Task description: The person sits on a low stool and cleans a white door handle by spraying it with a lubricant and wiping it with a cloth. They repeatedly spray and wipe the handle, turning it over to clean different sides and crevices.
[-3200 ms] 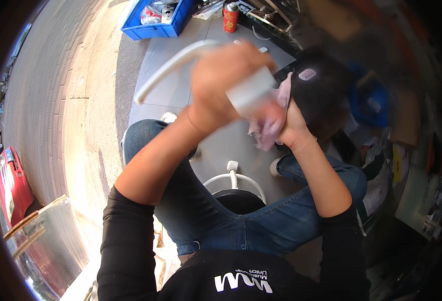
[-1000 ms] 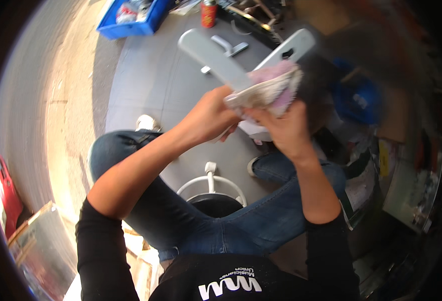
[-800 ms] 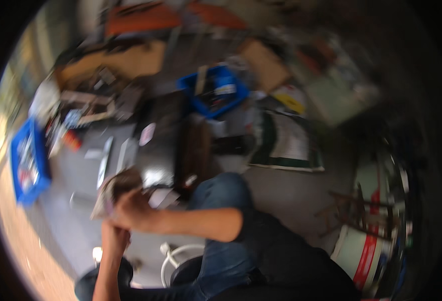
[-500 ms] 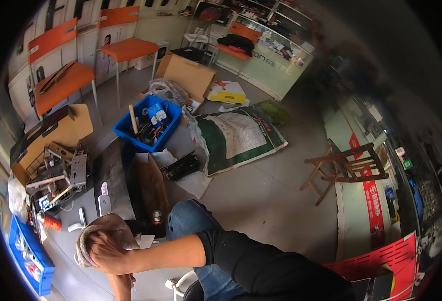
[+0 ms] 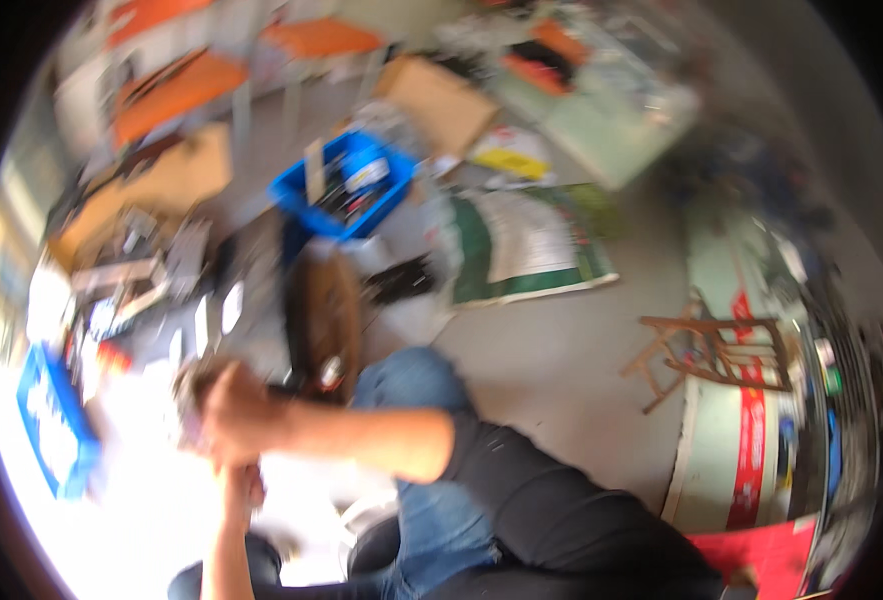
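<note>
The view is smeared by motion. My right hand (image 5: pixel 238 415), reaching across from a black sleeve, is closed on a greyish-brown cloth (image 5: pixel 189 392) at the lower left. Just below it my left hand (image 5: pixel 241 484) comes up from the lower edge with its fingers curled in. What the left hand grips is hidden and blurred. Glare washes out the surface around both hands. Beyond them stands a long dark piece with a brown inside (image 5: pixel 326 310), and a small shiny can-like thing (image 5: pixel 331 373) is at its near end.
A blue bin of tools (image 5: pixel 296 215) lies ahead, beside a green and white sack (image 5: pixel 466 260). An open cardboard box of metal parts (image 5: pixel 211 160) and another blue bin (image 5: pixel 79 440) are at the left. A wooden folding stool (image 5: pixel 731 322) stands at the right by a glass counter (image 5: pixel 706 440).
The view has tilted and blurred, so the room's things sit higher and further right. Both hands appear higher, and the right hand has turned on the cloth. Bright glare now covers the lower left.
</note>
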Tool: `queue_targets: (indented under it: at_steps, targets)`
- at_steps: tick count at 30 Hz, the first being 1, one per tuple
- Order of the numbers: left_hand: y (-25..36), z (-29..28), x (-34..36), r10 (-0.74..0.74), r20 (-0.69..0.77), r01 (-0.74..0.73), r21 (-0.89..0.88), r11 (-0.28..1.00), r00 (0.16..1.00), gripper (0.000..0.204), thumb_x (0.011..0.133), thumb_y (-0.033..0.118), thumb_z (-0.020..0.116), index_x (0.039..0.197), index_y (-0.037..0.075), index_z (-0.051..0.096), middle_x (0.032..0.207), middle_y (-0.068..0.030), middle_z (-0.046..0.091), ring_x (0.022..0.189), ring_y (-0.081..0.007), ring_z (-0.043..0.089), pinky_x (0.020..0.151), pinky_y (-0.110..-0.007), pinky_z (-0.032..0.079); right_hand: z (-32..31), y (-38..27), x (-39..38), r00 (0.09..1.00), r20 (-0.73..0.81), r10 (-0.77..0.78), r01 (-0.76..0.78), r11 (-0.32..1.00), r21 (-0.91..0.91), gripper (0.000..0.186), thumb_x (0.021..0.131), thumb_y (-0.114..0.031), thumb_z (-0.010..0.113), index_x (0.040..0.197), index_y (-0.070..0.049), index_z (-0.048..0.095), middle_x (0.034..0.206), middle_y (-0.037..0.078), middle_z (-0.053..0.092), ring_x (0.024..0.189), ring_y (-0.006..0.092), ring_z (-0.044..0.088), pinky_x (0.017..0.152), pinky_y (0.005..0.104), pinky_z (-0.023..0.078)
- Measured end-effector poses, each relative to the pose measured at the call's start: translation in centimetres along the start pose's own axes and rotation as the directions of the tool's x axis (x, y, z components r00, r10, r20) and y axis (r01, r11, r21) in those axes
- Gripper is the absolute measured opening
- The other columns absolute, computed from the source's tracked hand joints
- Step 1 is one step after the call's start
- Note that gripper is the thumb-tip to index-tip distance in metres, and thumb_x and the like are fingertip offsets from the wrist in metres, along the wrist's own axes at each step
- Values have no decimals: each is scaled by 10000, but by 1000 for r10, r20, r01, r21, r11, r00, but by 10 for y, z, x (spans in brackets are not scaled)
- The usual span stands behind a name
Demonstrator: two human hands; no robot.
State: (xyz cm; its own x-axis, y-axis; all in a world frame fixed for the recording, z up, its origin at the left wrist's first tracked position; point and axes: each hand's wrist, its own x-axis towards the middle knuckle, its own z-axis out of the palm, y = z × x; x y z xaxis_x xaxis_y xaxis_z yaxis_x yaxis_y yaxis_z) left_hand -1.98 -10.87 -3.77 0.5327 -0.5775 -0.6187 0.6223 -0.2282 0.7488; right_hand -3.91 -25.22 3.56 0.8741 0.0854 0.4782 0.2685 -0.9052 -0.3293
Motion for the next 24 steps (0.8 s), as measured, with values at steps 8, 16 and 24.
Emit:
queue_targets:
  at_steps: [8, 16, 24]
  targets:
    - [58, -28, -51, 116, 217, -66, -223, 973, 969, 247, 879, 157, 513, 1079, 24, 460, 560, 10, 397, 367, -93, 370, 345, -245, 304, -91, 57, -28, 771, -577, 269, -251, 961, 113, 433, 803, -291, 646, 1109, -24, 497, 991, 142, 568, 899, 243, 570, 762, 374, 456]
    - [61, -56, -73, 308, 361, -161, -382, 910, 880, 286, 852, 161, 583, 1088, 29, 489, 595, -11, 415, 396, -107, 416, 395, -263, 334, -73, 56, -49, 886, -187, 424, -261, 790, 555, 366, 833, -281, 639, 1054, 6, 588, 996, 79, 599, 883, 146, 578, 748, 260, 451]
    - [67, -45, -74, 348, 363, -306, -169, 937, 865, 413, 823, 234, 645, 1091, -11, 449, 496, -29, 421, 371, -112, 396, 388, -247, 331, -47, 31, -15, 867, -12, 498, -246, 449, 859, 278, 862, -241, 607, 1019, -12, 613, 955, 34, 624, 865, 104, 572, 767, 242, 434]
